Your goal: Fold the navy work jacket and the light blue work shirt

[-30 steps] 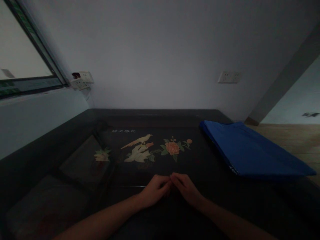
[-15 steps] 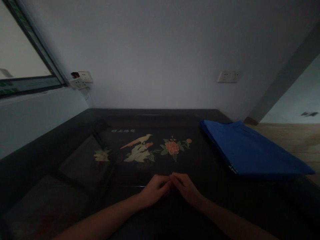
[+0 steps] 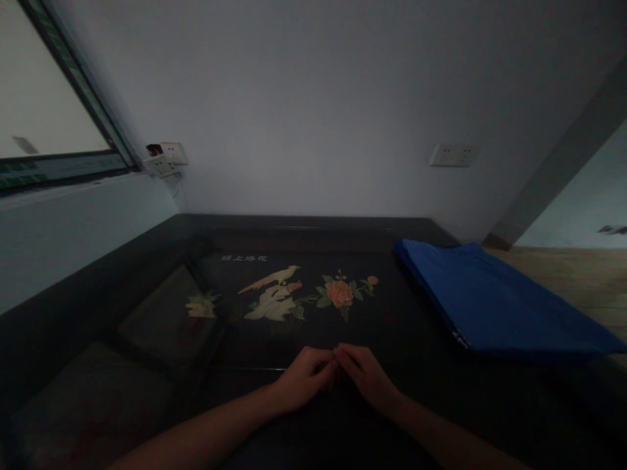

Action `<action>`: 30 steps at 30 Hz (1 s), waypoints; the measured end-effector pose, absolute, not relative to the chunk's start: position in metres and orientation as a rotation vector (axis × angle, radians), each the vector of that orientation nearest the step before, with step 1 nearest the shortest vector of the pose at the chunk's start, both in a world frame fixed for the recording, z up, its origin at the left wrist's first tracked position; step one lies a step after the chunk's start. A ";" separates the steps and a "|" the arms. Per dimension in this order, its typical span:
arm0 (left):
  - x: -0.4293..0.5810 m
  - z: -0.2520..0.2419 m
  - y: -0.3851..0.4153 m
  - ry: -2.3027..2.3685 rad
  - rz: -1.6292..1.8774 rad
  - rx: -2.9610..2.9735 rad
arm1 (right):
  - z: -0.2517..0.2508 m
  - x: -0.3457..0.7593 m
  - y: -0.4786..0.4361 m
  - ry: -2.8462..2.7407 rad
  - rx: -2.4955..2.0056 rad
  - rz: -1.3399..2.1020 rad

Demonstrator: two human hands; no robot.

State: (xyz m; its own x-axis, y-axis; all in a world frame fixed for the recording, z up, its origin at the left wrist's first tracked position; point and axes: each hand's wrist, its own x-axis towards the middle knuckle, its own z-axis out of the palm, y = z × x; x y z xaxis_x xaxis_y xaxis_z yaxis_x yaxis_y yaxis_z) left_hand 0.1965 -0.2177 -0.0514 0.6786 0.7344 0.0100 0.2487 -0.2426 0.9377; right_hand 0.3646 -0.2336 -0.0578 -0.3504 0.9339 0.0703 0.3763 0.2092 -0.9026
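My left hand (image 3: 307, 375) rests at the near middle of a dark glossy tabletop (image 3: 304, 238), its fingers curled inward. Opposite it lies my right hand (image 3: 368, 375), also closed, with its fingertips touching those of the left. No object shows in either hand; the undersides of the fingers are in shadow. Just beyond them the tabletop carries a coloured picture: a pale long-tailed bird (image 3: 269, 279) on a whitish rock and an orange flower (image 3: 339, 294) with green leaves. To the right of my hands lies a folded blue cloth or bag (image 3: 499, 297).
A pale wall (image 3: 304, 111) rises behind the table, with a socket plate (image 3: 453, 155) at right. More sockets (image 3: 164, 163) sit in the left corner, beside a window frame (image 3: 63, 163). Wooden floor (image 3: 578, 274) shows at far right.
The view has shifted slightly, so the scene sits a little lower and farther right. My hands stay together in the same pose, and the blue item keeps its place on the table.
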 end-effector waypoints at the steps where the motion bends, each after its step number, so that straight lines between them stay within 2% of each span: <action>1: 0.197 -0.051 -0.218 0.784 0.556 1.807 | -0.058 0.365 -0.234 -1.844 -1.219 1.101; 30: 0.197 -0.052 -0.218 0.781 0.572 1.816 | -0.059 0.364 -0.233 -1.848 -1.216 1.085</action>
State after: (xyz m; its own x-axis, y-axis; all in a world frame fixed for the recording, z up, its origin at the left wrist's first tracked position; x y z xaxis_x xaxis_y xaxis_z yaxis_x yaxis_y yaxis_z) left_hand 0.1970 -0.2180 -0.0517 0.6752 0.7372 0.0249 0.2456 -0.2566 0.9348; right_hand 0.3642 -0.2330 -0.0592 -0.3461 0.9345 0.0836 0.3824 0.2218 -0.8970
